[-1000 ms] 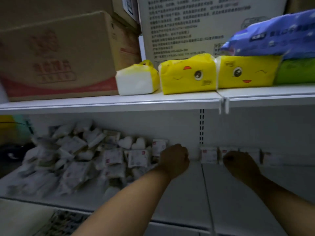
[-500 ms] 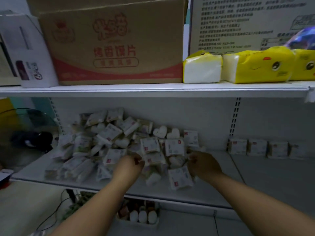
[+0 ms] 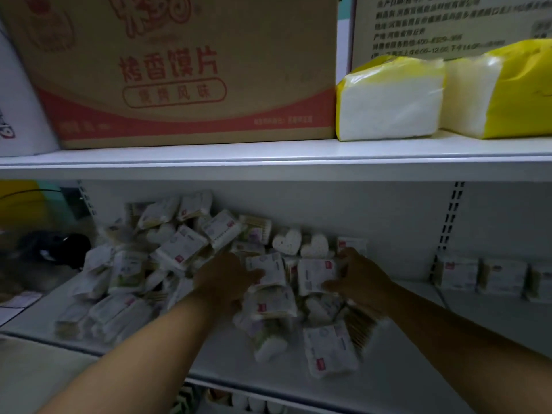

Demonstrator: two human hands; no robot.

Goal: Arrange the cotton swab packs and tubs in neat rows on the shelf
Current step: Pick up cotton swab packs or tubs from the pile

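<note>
A loose heap of white cotton swab packs [image 3: 179, 249] covers the left half of the white middle shelf [image 3: 298, 380]. Two heart-shaped tubs [image 3: 287, 241] stand at the back of the heap. My left hand [image 3: 222, 279] grips a white pack [image 3: 267, 268] in the middle of the pile. My right hand [image 3: 360, 277] grips another white pack [image 3: 316, 274] beside it, thumb under its lower edge. One pack [image 3: 330, 349] lies apart near the shelf's front edge. A short row of upright packs [image 3: 484, 276] stands against the back wall on the right.
The upper shelf [image 3: 268, 159] carries a large cardboard box [image 3: 179, 70] and yellow tissue packs [image 3: 388, 100] close above my hands. A slotted upright [image 3: 448, 222] divides the back wall. A dark fan [image 3: 50, 249] sits left of the shelf. More goods [image 3: 239, 401] show on the shelf below.
My view and both hands moved left, from the row of upright packs to the heap. Each hand has closed on a pack in the pile.
</note>
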